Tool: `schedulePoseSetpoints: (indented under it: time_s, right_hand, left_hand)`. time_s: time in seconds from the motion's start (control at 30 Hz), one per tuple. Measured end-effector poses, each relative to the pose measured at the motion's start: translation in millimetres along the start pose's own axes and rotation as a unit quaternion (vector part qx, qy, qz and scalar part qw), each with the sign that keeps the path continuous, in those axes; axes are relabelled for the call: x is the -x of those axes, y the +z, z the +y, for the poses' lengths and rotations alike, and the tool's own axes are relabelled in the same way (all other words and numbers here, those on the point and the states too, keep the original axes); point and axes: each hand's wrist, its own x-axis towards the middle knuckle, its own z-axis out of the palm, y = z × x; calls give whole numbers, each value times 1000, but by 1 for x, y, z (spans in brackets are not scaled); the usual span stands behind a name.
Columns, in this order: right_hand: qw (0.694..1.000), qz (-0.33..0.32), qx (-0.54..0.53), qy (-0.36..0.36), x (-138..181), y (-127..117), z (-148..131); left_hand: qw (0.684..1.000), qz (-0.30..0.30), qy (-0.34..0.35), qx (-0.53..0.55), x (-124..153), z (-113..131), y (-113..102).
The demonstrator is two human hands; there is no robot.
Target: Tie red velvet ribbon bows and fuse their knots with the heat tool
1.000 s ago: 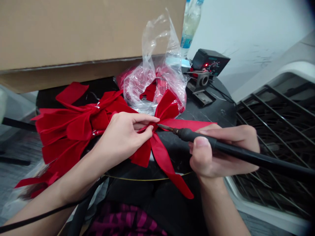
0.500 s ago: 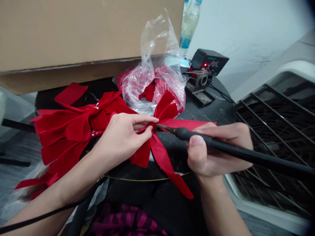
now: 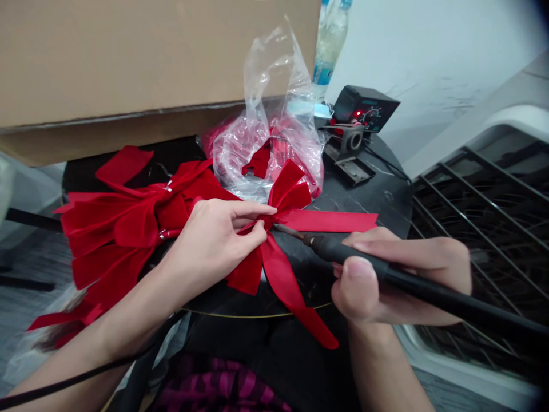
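Note:
My left hand pinches the knot of a red velvet bow between thumb and fingers, and the bow lies on a round black marble-look table. My right hand grips the black handle of a soldering iron. The iron's thin metal tip points at the knot, just beside my left fingers. I cannot tell whether it touches the ribbon. A larger heap of red velvet bows lies to the left, under my left forearm.
A clear plastic bag holding red ribbon stands behind the bow, beside a soldering station and an iron stand. A cardboard box overhangs the back left. A plastic bottle stands behind. A black wire rack lies right.
My right hand has shifted right and down with the iron, and the tip sits slightly lower by the knot. More of the bow's straight ribbon tail shows. My left hand has hardly moved.

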Motion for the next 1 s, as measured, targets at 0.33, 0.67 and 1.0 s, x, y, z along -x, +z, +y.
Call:
schedulePoseSetpoints:
  time_s: [0.33,0.67,1.0]
  right_hand:
    - [994,-52,78,51,-1,-3,-10]
    - [990,-63,110,67,0,-4,-13]
    - [992,-80,99,-19,-2,-1,-3]
  left_hand:
    - [999,3,19,-29,0,3,2]
    - [999,1,25,-37,0,2,2]
    - [998,4,33,-52,0,3,1]
